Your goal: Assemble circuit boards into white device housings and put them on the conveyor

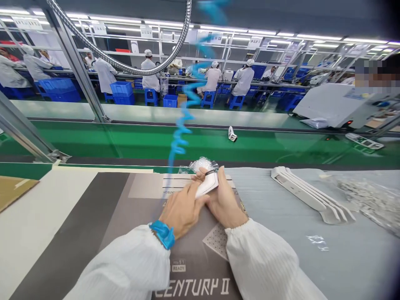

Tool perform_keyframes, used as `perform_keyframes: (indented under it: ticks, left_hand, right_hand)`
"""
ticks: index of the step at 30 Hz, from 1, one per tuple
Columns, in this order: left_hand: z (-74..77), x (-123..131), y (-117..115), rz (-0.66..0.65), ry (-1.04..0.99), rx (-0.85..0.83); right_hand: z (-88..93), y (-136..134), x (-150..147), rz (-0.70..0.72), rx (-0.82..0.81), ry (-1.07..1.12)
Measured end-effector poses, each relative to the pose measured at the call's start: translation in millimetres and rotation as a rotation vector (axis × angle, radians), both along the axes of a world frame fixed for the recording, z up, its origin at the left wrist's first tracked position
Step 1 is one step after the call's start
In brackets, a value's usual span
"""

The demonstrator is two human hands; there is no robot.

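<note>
A white plastic handheld device [206, 185] with a dark strip at its upper end is between my two hands, above a printed cardboard sheet. My left hand [181, 210], with a blue band at the wrist, has its fingers closed along the device's lower left side. My right hand [227, 203] wraps round the device from the right, its thumb raised along the edge. Some of the fingers are hidden behind the device. Clear crinkled plastic [202, 163] lies just beyond the fingertips.
On the grey mat [275, 250] lie stacked long white plastic parts [308, 193], a clear bag of small pieces [368, 193] and a clear scrap [318, 242]. Beyond runs a green conveyor [140, 139] with a white part [231, 134] on it. A coiled blue hose [187, 100] hangs ahead.
</note>
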State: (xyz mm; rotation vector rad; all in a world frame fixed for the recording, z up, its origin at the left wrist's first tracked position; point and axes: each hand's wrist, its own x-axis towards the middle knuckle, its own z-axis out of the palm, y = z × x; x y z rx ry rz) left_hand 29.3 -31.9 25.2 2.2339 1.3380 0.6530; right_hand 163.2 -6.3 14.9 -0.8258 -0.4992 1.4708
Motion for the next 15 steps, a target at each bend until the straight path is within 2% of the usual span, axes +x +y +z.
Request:
perform_keyframes:
  ticks: [3, 6, 8, 11, 13, 15]
  left_hand:
    - [8.4, 10, -5, -0.042, 0.269, -0.067]
    - [9.6, 5, 1, -0.03, 0.327, -0.038]
    - [6.2, -4, 7, 0.063, 0.277, -0.01]
    - [0.3, -16, 11, 0.225, 0.063, 0.105]
    - [-2.0, -18, 10, 0.231, -0.072, 0.23]
    - [-2.9, -15, 8, 0.193, -0.103, 0.335]
  right_hand:
    - [6.0, -3, -1, -0.026, -0.148, 0.249]
    - [11.2, -3, 2, 0.053, -0.166, 0.284]
    - [12.6, -3, 2, 0.169, -0.101, 0.249]
    - [10.4, -6, -6, 0.303, 0.037, 0.176]
    - [6.7, -10, -16, 0.33, 0.075, 0.153]
    - [2.4, -13, -25, 0.304, 0.065, 0.156]
